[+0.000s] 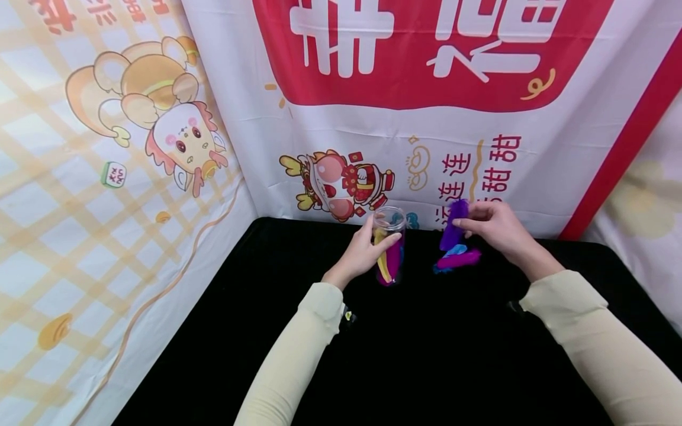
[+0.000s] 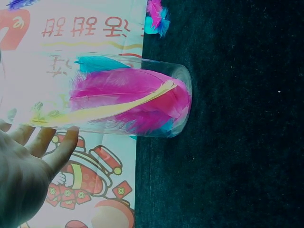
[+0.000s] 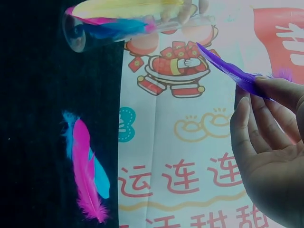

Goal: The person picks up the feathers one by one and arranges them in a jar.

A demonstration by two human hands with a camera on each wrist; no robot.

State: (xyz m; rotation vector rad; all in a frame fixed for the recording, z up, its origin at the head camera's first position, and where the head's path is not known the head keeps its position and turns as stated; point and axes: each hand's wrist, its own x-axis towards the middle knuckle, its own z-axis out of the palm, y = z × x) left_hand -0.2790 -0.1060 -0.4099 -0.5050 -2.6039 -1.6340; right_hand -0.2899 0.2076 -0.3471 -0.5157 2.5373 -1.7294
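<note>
A clear jar (image 1: 389, 219) stands near the back of the black table, its top uncovered. My left hand (image 1: 363, 249) grips it from the left side. Inside are pink feathers (image 2: 128, 95), a yellow feather (image 2: 107, 111) and some blue ones (image 3: 111, 29). To the right, my right hand (image 1: 495, 228) pinches a purple feather (image 1: 454, 228) between thumb and fingers, held up off the table. Below it, a pink feather (image 3: 84, 166) lies over blue feathers (image 3: 100, 178) on the cloth.
Black cloth (image 1: 426, 355) covers the table. A white printed backdrop (image 1: 330, 130) hangs right behind its rear edge, and a checked printed sheet (image 1: 80, 248) hangs along the left.
</note>
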